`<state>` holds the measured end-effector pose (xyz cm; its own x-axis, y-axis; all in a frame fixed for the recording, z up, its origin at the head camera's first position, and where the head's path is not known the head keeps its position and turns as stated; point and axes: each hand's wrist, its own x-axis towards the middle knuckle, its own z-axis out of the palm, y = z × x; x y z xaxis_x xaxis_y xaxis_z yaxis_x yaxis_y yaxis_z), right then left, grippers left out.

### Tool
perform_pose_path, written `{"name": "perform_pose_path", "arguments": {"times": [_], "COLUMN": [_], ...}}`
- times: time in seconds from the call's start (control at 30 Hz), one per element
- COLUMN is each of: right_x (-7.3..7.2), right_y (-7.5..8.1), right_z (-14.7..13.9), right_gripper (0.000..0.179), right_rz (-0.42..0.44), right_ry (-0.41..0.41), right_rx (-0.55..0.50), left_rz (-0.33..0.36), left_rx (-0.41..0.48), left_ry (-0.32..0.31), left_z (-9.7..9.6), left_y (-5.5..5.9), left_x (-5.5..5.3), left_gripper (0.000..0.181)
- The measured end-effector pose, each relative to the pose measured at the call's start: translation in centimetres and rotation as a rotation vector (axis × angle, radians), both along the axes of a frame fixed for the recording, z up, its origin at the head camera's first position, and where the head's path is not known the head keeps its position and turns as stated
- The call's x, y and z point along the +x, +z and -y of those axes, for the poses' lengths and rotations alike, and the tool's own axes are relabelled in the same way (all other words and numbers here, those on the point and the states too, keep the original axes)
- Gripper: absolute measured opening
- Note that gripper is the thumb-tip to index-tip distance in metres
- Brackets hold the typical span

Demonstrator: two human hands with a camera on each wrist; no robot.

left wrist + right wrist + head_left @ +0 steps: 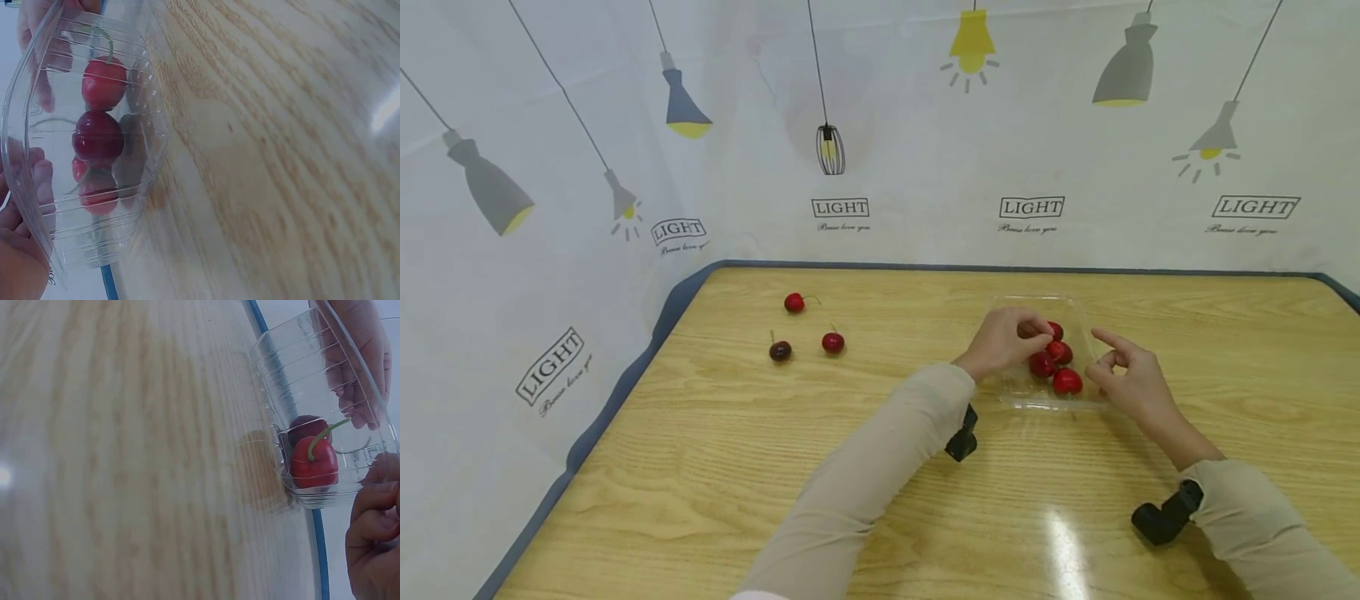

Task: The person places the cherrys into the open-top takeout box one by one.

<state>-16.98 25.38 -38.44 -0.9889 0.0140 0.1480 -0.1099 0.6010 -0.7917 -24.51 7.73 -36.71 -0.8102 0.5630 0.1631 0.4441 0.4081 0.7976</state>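
A clear plastic box with several red cherries inside stands on the table. My left hand reaches in over its left side, thumb and forefinger pinched together at a cherry toward the back. In the right wrist view a green stem rises from a cherry toward the left fingertips. At the box's right side my right hand pinches the rim, forefinger stretched out. Through the clear wall the left wrist view shows a dark cherry between two brighter ones.
Three loose cherries with stems lie at the table's back left: a red one, a dark one and another red one. A white curtain printed with lamps stands behind the wooden table.
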Motion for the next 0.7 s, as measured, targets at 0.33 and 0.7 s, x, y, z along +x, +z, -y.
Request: {"name": "perform_pose_path", "arguments": {"times": [0.33,0.7], "right_x": [-0.2,-0.1], "right_y": [-0.1,-0.2], "right_z": [0.0,0.0], "right_gripper": [0.052,0.052], "right_rz": [-0.002,-0.004], "right_ry": [-0.004,-0.025], "right_rx": [0.013,0.030], "left_rz": [-0.022,-0.062], "left_rx": [0.033,0.067], "left_ry": [0.016,0.033], "left_z": [0.9,2.5], "left_y": [0.1,0.0], "left_x": [-0.1,-0.3], "left_gripper": [0.011,0.010]}}
